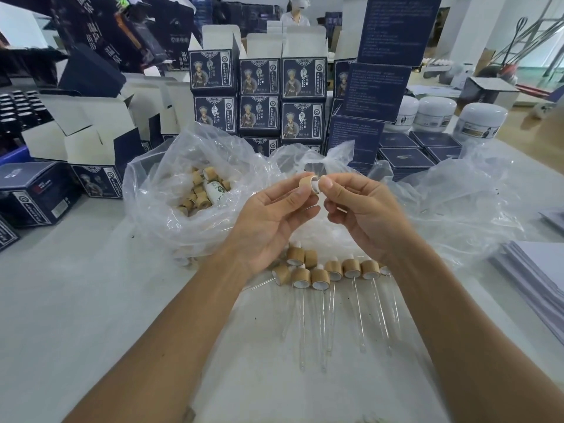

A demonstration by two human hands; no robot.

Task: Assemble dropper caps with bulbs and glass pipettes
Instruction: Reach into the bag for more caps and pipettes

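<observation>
Both hands are raised above the desk [76,300], meeting over the middle of the work area. The left hand [271,215] pinches a bamboo dropper cap [306,181] between thumb and fingertips, its open end turned toward the right. The right hand [363,209] pinches a white rubber bulb [317,186] with thumb and forefinger, the bulb sitting at the cap's opening and touching it. Below the hands, a row of finished droppers [320,277] lies on the desk, bamboo caps side by side and glass pipettes [358,312] pointing toward the person. To the left, an open clear plastic bag [158,190] holds loose bamboo caps [198,193]. Dark blue printed cartons [259,96] are stacked behind, and white jars [436,109] stand at the right.
</observation>
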